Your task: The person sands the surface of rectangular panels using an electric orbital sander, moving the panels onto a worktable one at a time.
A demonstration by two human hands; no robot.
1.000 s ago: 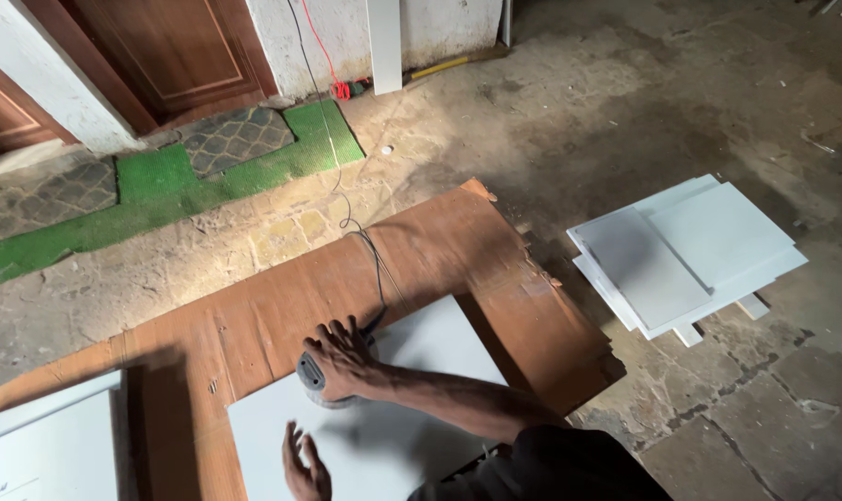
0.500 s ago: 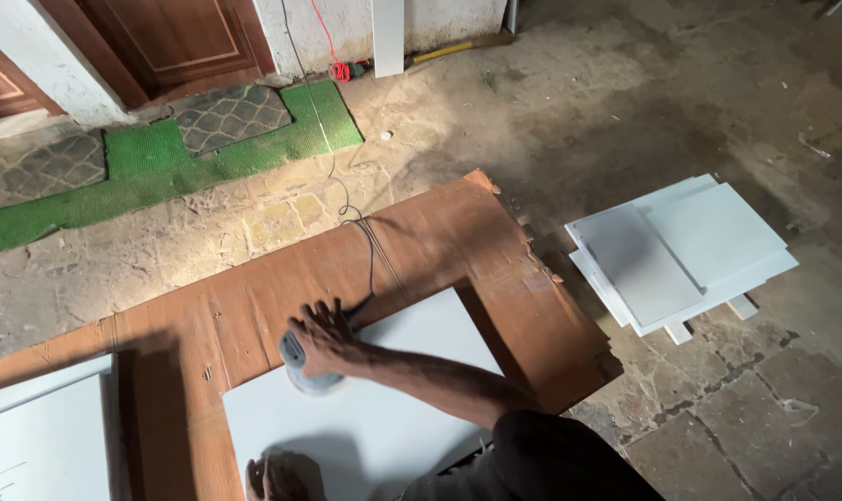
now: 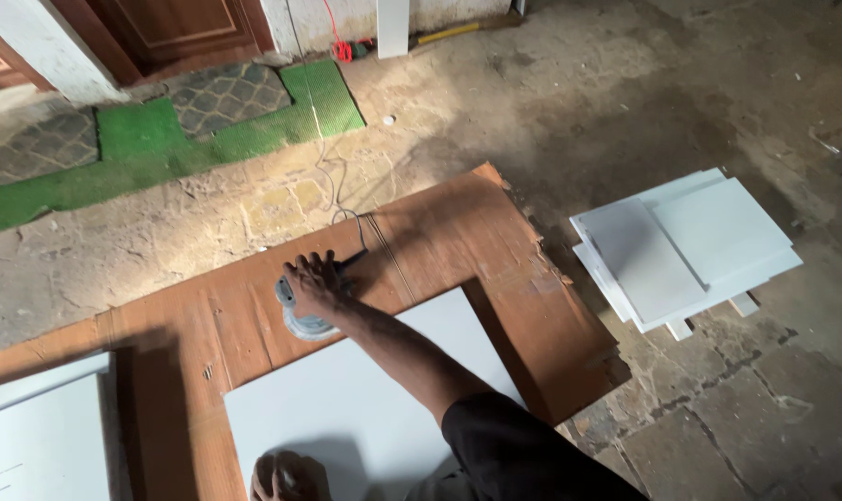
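The right hand (image 3: 314, 283) is clamped over the top of a round grey sander (image 3: 302, 315), fingers spread across its housing, arm stretched out from the dark sleeve (image 3: 523, 455) at the bottom edge. The sander sits at the far edge of a white panel (image 3: 365, 399), partly over the cardboard (image 3: 477, 250) beneath it. The left hand (image 3: 287, 475) rests near the panel's near edge, knuckles up and fingers curled; whether it grips anything I cannot tell.

The sander's cord (image 3: 351, 223) runs away from the hand across the cardboard and over the stone floor (image 3: 625, 102) toward the wall, where a red cable (image 3: 333, 28) hangs. The cardboard is torn along its right side. Just right of it, a stack of white panels (image 3: 685, 246) lies on small wooden blocks, well apart from the hands. Another white board (image 3: 41, 436) lies at the left edge. Farther off, a green mat (image 3: 171, 139) with patterned doormats borders a wooden door (image 3: 189, 23).
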